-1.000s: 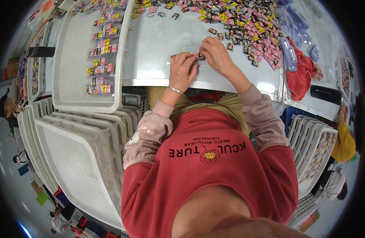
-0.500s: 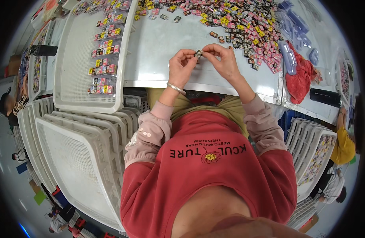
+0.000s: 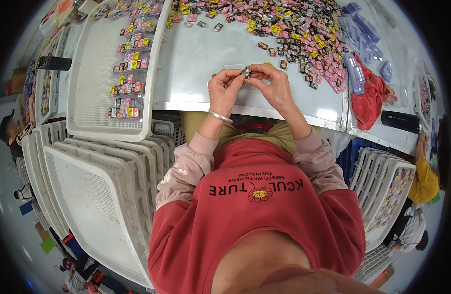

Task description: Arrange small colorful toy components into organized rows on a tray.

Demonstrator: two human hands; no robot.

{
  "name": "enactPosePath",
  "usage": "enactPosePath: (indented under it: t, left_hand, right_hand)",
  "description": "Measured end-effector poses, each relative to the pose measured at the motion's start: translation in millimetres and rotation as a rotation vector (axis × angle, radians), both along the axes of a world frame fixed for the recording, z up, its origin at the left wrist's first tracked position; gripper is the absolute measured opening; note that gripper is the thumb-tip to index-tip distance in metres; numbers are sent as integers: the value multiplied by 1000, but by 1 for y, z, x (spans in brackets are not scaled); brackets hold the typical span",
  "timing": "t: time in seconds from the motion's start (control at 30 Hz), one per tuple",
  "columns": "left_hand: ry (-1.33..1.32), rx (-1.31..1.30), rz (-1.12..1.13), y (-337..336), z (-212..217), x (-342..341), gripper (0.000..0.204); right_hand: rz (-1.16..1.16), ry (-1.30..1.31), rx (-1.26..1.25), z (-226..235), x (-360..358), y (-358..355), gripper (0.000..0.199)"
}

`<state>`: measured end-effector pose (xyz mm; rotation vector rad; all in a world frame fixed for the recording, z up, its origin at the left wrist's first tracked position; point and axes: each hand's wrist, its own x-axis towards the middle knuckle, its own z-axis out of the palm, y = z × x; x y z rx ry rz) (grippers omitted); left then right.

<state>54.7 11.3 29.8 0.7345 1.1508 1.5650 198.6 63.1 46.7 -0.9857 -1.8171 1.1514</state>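
Between both hands, over the near part of the table, I pinch a small dark printed packet (image 3: 246, 72). My left hand (image 3: 222, 92) grips its left side with thumb and forefinger closed. On its other side my right hand (image 3: 275, 89) has thumb and fingertips closed on the same packet. The fingers partly cover it, so its exact make cannot be told. Just behind the fingertips lies what looks like a clear plastic piece (image 3: 233, 65). A few loose packets (image 3: 283, 64) rest beyond my right hand.
A large pile of pink, yellow and black packets (image 3: 304, 36) covers the table's far right. At left, a white tray (image 3: 90, 93) holds rows of packed clear holders (image 3: 130, 88). Purple plastic pieces (image 3: 355, 73), a red cloth (image 3: 366, 100) and stacked trays (image 3: 88, 181) surround me.
Both hands have shifted slightly nearer to me, and the held packet has turned a little between the fingertips. The right fingers are bent closer around it.
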Motion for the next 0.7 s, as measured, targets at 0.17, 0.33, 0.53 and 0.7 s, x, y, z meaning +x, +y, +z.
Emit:
enactPosePath:
  t: [0.17, 0.33, 0.53, 0.7]
  left_hand:
    - [-81, -11, -12, -2, 2, 1, 13]
    - [24, 31, -152, 15, 17, -23, 17]
    - [1002, 294, 227, 34, 16, -67, 15]
    - [1331, 337, 9, 5, -18, -36, 25]
  right_hand:
    - [10, 16, -82, 1, 1, 8, 29]
    - [158, 70, -284, 11, 7, 41, 29]
    - [261, -337, 370, 7, 28, 75, 27]
    - [372, -395, 249, -29, 22, 52, 26]
